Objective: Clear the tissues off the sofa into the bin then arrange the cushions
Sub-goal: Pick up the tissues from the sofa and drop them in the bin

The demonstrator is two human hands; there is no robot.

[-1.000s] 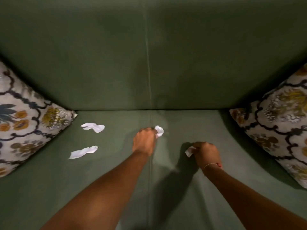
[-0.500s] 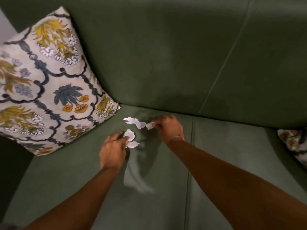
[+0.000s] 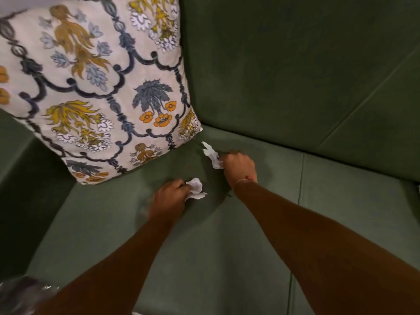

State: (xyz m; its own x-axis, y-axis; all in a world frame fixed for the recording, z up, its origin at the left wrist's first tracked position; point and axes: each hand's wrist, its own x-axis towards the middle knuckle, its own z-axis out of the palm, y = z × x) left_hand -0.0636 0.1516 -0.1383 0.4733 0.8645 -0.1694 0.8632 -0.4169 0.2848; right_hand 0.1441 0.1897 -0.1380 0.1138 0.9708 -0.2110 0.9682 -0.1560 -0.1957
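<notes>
Nearest, both bare forearms reach forward over the green sofa seat toward the patterned cushion, which leans in the far left corner. The left hand is just short of the cushion's lower corner, its grip curled closed around a crumpled white tissue that sticks out past the knuckles. A little farther in, beside the cushion's right corner, the right hand, with a thin band at the wrist, has its grip closed on a second tissue, whose free end trails toward the cushion. Whether either hand holds more paper inside the fist cannot be told.

The step in hand looks like gathering tissues, the first half of the task. No loose tissue shows on the seat near the cushion, so the next move likely calls for carrying both handfuls to the bin, which is out of view. Beyond the cushion rises the sofa's back. The light is dim.
</notes>
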